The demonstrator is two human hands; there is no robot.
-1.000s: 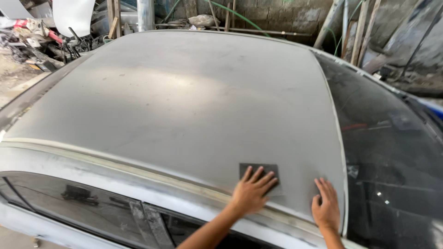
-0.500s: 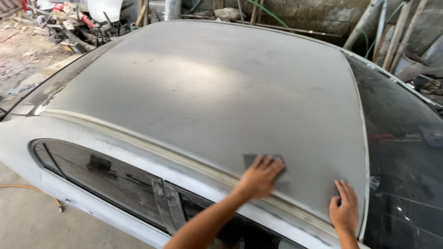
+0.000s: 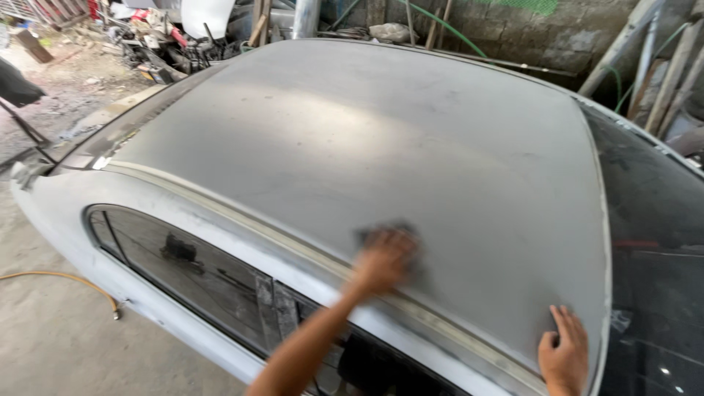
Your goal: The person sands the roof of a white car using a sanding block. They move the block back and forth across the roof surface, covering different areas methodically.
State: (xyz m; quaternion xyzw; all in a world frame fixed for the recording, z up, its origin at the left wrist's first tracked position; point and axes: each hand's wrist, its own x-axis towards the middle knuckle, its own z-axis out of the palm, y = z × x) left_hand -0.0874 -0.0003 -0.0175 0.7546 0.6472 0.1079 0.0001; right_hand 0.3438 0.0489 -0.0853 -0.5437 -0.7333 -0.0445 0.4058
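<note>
An outdoor auto body workshop. A car with a dull, sanded grey roof (image 3: pixel 381 139) filled the view; scrap parts (image 3: pixel 158 37), pipes (image 3: pixel 645 59) and a rough block wall (image 3: pixel 499 29) lay beyond.
</note>
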